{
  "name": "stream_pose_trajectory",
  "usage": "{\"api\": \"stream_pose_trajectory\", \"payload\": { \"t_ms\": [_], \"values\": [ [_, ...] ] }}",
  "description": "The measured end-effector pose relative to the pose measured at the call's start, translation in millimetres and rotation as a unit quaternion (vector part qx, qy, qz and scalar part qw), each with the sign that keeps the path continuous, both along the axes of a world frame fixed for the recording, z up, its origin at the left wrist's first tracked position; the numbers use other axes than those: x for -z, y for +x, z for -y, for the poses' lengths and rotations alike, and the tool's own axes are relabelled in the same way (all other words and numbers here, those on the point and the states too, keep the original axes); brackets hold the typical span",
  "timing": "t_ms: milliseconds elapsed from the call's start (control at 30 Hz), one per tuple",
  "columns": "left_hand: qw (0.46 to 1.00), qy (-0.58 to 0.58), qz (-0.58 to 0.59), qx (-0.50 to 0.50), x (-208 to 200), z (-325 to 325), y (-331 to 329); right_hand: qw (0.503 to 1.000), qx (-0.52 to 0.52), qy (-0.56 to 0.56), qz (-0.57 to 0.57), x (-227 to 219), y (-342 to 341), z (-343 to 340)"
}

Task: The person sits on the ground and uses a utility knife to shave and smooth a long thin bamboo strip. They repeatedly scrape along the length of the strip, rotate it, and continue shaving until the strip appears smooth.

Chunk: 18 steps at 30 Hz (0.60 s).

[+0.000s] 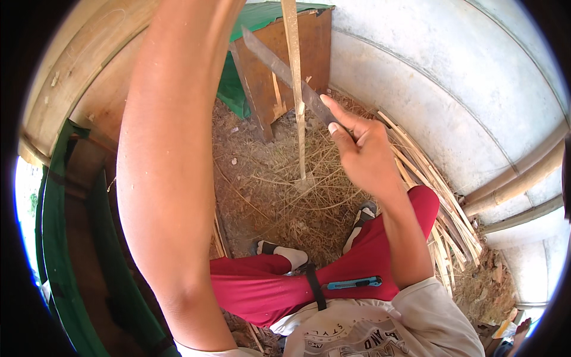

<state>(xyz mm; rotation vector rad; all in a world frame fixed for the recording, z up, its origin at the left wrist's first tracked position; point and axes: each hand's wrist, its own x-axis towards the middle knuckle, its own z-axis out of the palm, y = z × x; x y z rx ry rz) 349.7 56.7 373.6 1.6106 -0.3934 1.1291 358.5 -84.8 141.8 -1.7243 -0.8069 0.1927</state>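
Note:
My right hand (367, 156) is closed around the handle end of a long dark-bladed knife (269, 58), with its thumb and index finger along the blade's base. The blade slants up and left and crosses a narrow, pale bamboo strip (292, 34) at about mid-height. That strip stands nearly upright, its lower end at the shavings on the ground and its top beyond the upper edge of the view. My left forearm (169, 154) reaches up through the picture, and the left hand itself is out of view.
A bundle of split strips (443, 196) lies at right. Thin shavings (297, 208) cover the ground by my feet. Ahead stands a brown wooden box (318, 44) with green cloth; a green-edged frame (56, 250) is at left. A blue utility knife (355, 283) rests at my waist.

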Motion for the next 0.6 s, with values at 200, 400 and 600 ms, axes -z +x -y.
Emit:
{"api": "stream_pose_trajectory", "payload": {
  "t_ms": [200, 400, 600],
  "values": [
    [1.000, -0.003, 0.023, 0.019, -2, -1, 16, 0.998, -0.015, -0.063, 0.025, -15, 5, 5],
    [0.997, -0.057, -0.023, -0.036, -8, 20, 14, 0.970, 0.059, -0.184, 0.146, -27, 0, 3],
    [0.999, -0.014, -0.006, -0.049, -1, 18, 15, 0.924, 0.093, -0.236, 0.286, -32, 5, -6]
  ]
}}
